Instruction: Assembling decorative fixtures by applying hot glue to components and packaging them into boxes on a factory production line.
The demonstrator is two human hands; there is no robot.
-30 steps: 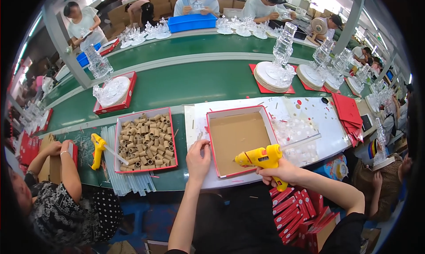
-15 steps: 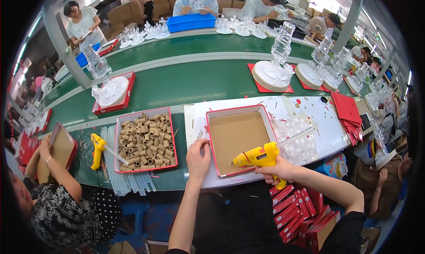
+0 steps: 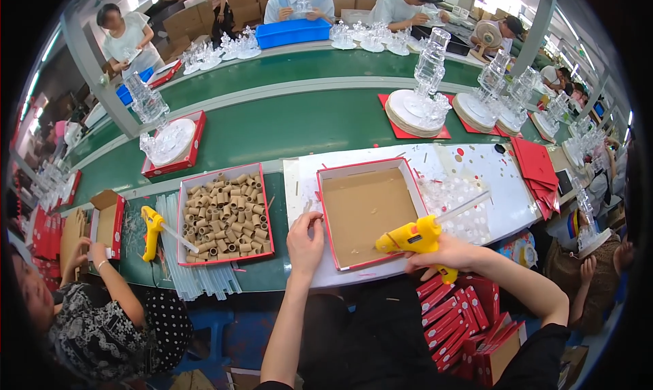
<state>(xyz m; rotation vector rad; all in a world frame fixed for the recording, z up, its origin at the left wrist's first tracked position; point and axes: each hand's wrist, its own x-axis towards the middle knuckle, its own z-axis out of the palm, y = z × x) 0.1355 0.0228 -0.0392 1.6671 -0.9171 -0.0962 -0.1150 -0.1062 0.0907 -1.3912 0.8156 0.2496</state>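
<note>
My right hand (image 3: 450,254) is wrapped round the handle of a yellow hot glue gun (image 3: 409,236). Its nozzle points left over the near right part of a shallow box (image 3: 367,213) with a red rim and brown inside. A clear glue stick (image 3: 466,204) sticks out of the gun's back. Beside the box's left wall, my left hand (image 3: 306,240) has loosely curled fingers, with the thumb apart from them. Nothing shows in it, and I cannot tell whether its fingertips touch the wall. A few small glue-like spots lie on the box's floor.
Left of me stand a box of short cardboard tubes (image 3: 224,216), a second yellow glue gun (image 3: 152,232) and clear glue sticks (image 3: 194,281). Red sheets (image 3: 532,176) lie right. Clear figures on discs (image 3: 416,111) line the green belt (image 3: 292,128). Co-workers sit around.
My right hand has moved the glue gun right and slightly up, away from the box's middle. My left hand has hardly moved. At far left, a co-worker's hands and box have shifted.
</note>
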